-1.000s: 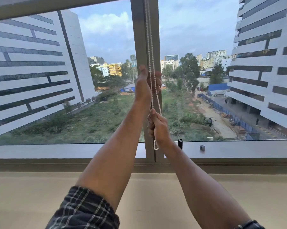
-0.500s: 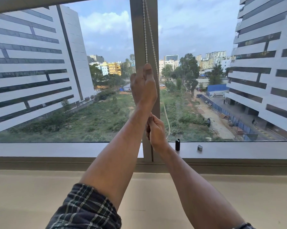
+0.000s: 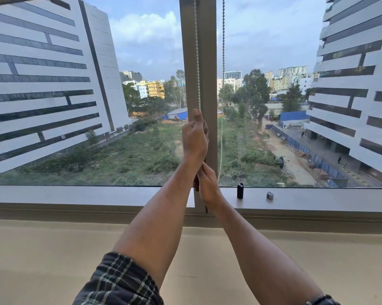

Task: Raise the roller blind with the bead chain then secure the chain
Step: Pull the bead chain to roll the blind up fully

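A white bead chain (image 3: 197, 53) hangs in a loop in front of the grey window post (image 3: 208, 62). Its left strand runs down into my left hand (image 3: 194, 137), which is closed around it at mid-window height. Its right strand (image 3: 223, 40) hangs free a little to the right and curves down toward my right hand (image 3: 207, 183), which grips the chain lower, just above the sill. The two hands are stacked, left above right. The roller blind itself is out of view above the frame; only a dark strip shows at the top left corner.
A grey window sill (image 3: 75, 194) runs across below the glass. On it stand a small black cylinder (image 3: 240, 190) and a small metal clip (image 3: 270, 195), right of my hands. A beige ledge (image 3: 53, 260) lies below the sill.
My left hand has closed on the left strand and come down a little. The right strand has swung out to the right. My right hand has dropped slightly toward the sill.
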Tool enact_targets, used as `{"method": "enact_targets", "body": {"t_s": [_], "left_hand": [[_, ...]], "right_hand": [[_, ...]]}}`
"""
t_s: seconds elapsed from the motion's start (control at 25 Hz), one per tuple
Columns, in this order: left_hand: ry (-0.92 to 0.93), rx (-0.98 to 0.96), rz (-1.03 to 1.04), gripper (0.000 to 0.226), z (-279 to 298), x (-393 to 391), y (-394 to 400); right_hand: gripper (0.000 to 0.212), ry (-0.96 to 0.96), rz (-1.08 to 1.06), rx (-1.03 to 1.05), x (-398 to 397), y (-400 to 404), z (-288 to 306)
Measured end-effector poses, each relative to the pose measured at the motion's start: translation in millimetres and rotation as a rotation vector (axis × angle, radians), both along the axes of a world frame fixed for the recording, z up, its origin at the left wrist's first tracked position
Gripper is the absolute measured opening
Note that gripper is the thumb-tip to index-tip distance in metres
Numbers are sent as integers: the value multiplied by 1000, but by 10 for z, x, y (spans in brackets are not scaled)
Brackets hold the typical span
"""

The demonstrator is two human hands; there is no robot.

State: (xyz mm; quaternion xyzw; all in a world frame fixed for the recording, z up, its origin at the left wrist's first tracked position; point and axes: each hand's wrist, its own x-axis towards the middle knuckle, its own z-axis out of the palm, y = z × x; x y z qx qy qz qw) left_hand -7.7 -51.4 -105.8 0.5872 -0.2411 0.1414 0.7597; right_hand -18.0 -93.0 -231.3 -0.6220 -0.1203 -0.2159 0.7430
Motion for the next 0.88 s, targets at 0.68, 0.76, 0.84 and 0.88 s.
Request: {"method": "enact_targets", "body": {"t_s": [0.68,0.76,0.84,0.88], "left_hand": [[-2,238,43,61,-1069,-251,-23],[69,247,-120,59,-1052,-238,26],[37,322,-182,52,-993,-149,123],[-3,338,-165,43,-939,-101,176]], "right_hand": [[49,-210,101,59,-87,-168,1433],[52,-230,95,112,-87,-178,1337],[52,-227,74,133,-107,-197,1240],[51,-220,69,146,-114,-199,1186]]}}
